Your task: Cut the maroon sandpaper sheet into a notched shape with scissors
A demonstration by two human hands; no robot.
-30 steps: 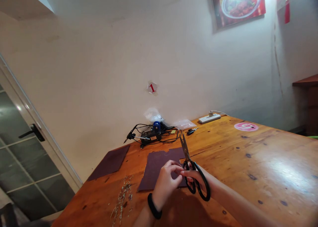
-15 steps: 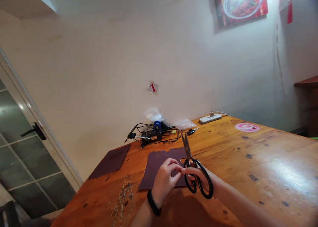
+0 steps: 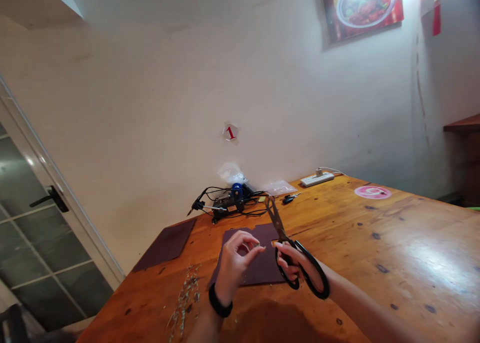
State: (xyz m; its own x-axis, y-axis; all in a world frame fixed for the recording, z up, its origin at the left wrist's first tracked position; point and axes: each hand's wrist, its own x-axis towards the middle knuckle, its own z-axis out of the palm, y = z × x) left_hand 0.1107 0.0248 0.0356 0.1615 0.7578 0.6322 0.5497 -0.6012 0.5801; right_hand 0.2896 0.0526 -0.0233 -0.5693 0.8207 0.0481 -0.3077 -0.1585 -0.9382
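Note:
My left hand [image 3: 240, 255], with a black band at the wrist, is closed in a pinch above the dark sheet. What its fingertips hold, if anything, is too small to make out. A short way to the right, my right hand [image 3: 294, 258] grips the black-handled scissors [image 3: 277, 223] by the loops, blades pointing up and away, slightly parted at the tips. Under both hands lies a dark purple-brown sheet [image 3: 268, 278] with ragged edges. Left of my wrist, a pile of small thin pieces [image 3: 187, 288] is scattered on the wooden table [image 3: 150, 308].
A second dark sheet [image 3: 167, 245] lies at the table's left edge. Behind are a black device with tangled cables [image 3: 227, 205], clear plastic bags [image 3: 279, 187], a car key [image 3: 288, 199] and a white power strip [image 3: 317, 179]. A pink round sticker [image 3: 373, 192] is at right.
My hands were touching at the fingertips and have come apart. The left moved left and up a little. The scissors tilted further left, with the handles shifting right.

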